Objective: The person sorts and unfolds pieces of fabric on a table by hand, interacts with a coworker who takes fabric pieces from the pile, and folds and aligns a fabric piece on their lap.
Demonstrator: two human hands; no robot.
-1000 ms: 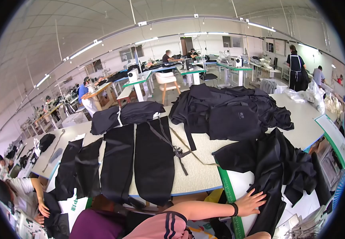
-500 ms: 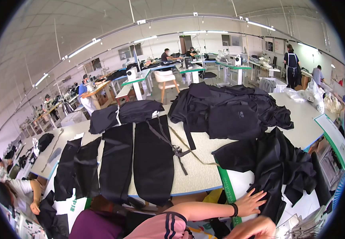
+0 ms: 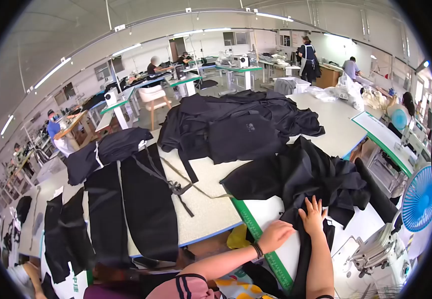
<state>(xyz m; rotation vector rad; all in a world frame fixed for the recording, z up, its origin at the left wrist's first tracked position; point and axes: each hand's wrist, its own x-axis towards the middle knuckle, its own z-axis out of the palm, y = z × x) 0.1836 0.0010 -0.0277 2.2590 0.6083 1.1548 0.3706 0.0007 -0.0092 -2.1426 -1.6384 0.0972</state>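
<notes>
Dark cloth [image 3: 300, 172] lies bunched on the white surface [image 3: 268, 210], right of centre, left end reaching onto the pale surface [image 3: 208, 219]. Right hand [image 3: 313, 218]: grip released, fingers spread, pressing on the cloth's near part. Left hand [image 3: 275, 236]: fingers curled beside it; whether they pinch fabric, cannot tell.

Progress, my judgement: partway. Near part looks in hand; far folds remain creased and loose. At left, 2 long panels [image 3: 148, 214] lie flat side by side, with 2 shorter pieces [image 3: 70, 231] beyond; these look laid out. Far centre, a large heap [image 3: 246, 124] looks unsorted.

Around: tied bundle [image 3: 121, 144] at the panels' far end, knotted straps [image 3: 178, 188] between panels and cloth. Sewing machine [image 3: 383, 254] near right, blue fan [image 3: 421, 198] behind it; both crowd that side. Heap limits room on the far side. Co-worker's arm [image 3: 34, 280] at near left, well apart.
</notes>
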